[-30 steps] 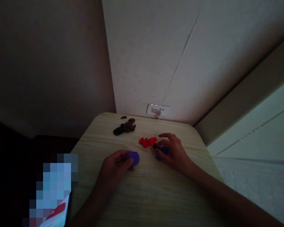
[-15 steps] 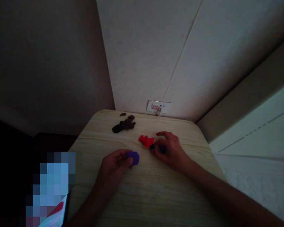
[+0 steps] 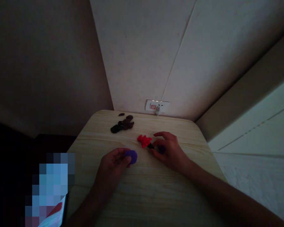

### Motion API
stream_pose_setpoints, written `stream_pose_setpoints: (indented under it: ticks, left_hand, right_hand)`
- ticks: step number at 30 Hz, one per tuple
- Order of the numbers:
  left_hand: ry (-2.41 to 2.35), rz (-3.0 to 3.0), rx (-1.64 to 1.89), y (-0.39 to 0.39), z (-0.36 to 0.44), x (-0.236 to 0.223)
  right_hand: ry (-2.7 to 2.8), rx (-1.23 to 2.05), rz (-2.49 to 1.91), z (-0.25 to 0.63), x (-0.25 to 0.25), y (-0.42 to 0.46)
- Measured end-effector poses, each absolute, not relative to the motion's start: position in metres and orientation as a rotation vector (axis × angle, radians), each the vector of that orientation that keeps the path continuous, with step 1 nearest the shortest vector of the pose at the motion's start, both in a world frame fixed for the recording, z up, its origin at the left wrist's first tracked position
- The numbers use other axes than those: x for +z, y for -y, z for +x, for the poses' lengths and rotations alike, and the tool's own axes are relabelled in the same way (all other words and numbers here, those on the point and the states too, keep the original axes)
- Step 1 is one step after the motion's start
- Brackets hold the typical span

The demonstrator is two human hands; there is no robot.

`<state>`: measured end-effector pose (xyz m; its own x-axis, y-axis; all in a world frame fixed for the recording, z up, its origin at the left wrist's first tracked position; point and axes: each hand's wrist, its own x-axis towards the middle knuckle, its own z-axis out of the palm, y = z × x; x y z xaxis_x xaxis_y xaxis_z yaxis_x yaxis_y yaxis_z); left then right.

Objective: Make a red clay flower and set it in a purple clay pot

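Note:
Between the thumb and fingers of my left hand [image 3: 115, 162] is a flat, roundish purple clay piece [image 3: 132, 156], held just above the table. My right hand [image 3: 167, 149] pinches the dark stem-like end [image 3: 150, 146] of a bumpy red clay piece [image 3: 144, 140] with thumb and index finger; its other fingers are partly raised. Under the right palm a darker purple lump [image 3: 161, 148] shows, partly hidden by the fingers. Farther back on the left lie several brown lumps [image 3: 127, 123] touching a black-green lump [image 3: 116, 128].
The pale wooden table [image 3: 137, 195] has rounded corners and stands against the wall. A small brown bit [image 3: 121, 114] lies near its back edge. A wall socket [image 3: 156, 106] with a plug sits behind it. A lit, partly blurred-out screen [image 3: 54, 211] is at lower left.
The view has shifted slightly. Both hands keep their holds; the purple piece in my left hand has turned a little, and more of the dark stem-like end shows at my right fingertips.

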<state>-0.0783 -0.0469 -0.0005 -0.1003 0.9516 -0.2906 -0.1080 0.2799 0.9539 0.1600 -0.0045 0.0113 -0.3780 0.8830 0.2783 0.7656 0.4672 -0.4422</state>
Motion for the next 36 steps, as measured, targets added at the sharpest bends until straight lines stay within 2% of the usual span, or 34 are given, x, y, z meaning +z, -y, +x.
stream_pose_setpoints:
  ticks: [10,23,36]
  left_hand:
    - [-1.299,0.824,1.137,0.047,-0.078,-0.001]
    - [-1.243,0.807,1.152,0.048,-0.079,-0.006]
    - [-1.260,0.799,1.176,0.051,-0.077,-0.002]
  right_hand:
    - [2.283,0.307,-1.390,0.165,0.013,0.011]
    - [2.429,0.124,-1.407,0.156,0.020,0.012]
    - [2.429,0.142,-1.421,0.155,0.025,0.015]
